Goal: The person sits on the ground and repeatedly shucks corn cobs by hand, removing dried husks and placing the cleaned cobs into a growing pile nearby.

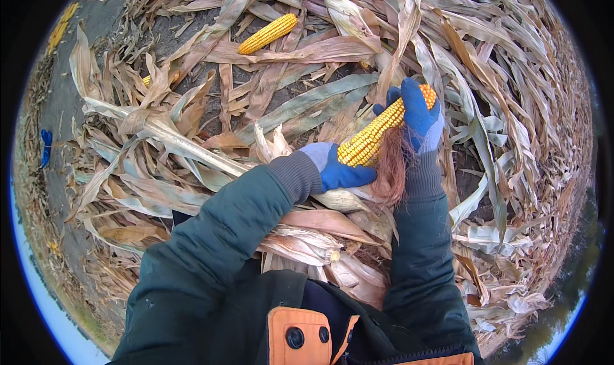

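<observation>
Both my hands, in blue-coated work gloves, hold one husked ear of yellow corn (368,139) that lies on a slant before me. My left hand (338,170) grips its lower left end. Around the upper right end wrap the fingers of my right hand (421,113), with the kernels showing past them. A tuft of reddish-brown corn silk (391,166) hangs beneath the ear, near my right wrist. Under the hands lie pale, dry corn husks (307,242), close to my jacket.
Dry corn stalks and leaves (499,72) cover most of the ground. A bare yellow ear (267,34) lies on them ahead; another ear (160,78) is partly hidden at left. A thick stalk (187,142) slants toward my left arm. A blue item (46,148) lies far left.
</observation>
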### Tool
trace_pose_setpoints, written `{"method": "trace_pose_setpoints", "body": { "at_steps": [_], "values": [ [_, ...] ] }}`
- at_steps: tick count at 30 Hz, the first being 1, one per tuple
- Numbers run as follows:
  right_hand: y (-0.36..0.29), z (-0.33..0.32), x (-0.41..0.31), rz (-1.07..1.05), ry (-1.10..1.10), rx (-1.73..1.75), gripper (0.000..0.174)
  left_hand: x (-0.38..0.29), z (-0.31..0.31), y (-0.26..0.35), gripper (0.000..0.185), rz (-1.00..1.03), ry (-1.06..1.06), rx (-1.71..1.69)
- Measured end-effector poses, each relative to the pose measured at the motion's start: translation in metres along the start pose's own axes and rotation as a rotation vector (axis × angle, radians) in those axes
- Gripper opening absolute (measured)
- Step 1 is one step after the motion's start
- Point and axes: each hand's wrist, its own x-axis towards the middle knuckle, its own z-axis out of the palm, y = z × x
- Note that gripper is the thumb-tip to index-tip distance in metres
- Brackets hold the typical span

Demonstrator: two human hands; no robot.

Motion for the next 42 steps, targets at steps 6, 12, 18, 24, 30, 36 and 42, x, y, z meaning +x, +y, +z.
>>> {"method": "trace_pose_setpoints", "body": {
  "at_steps": [6,12,18,24,30,36,42],
  "values": [
    [0.038,0.003,0.038,0.578,-0.163,-0.004,0.037,-0.017,0.023,-0.006,0.056,-0.017,0.187,0.044],
    [0.043,0.029,0.076,0.548,-0.251,-0.127,0.041,-0.024,0.009,-0.007,0.060,0.062,0.232,-0.051],
    [-0.022,0.087,0.090,0.109,-0.192,-0.153,0.053,0.011,-0.009,-0.024,0.097,0.305,0.631,-0.430],
    [-0.048,0.163,-0.006,-0.274,-0.158,-0.568,0.036,0.037,0.016,-0.056,0.068,0.409,0.478,-0.557],
    [-0.011,0.208,-0.080,-0.933,-0.294,-0.991,0.042,0.044,0.034,-0.066,0.043,0.372,0.428,-0.795],
    [0.031,0.264,-0.179,-1.183,-1.508,-0.981,0.037,0.019,0.038,-0.053,0.032,0.277,0.381,-0.948],
    [0.043,0.302,-0.055,-0.509,-0.743,-0.984,0.042,0.043,-0.006,-0.068,0.032,0.279,0.259,-0.927]
  ]
}}
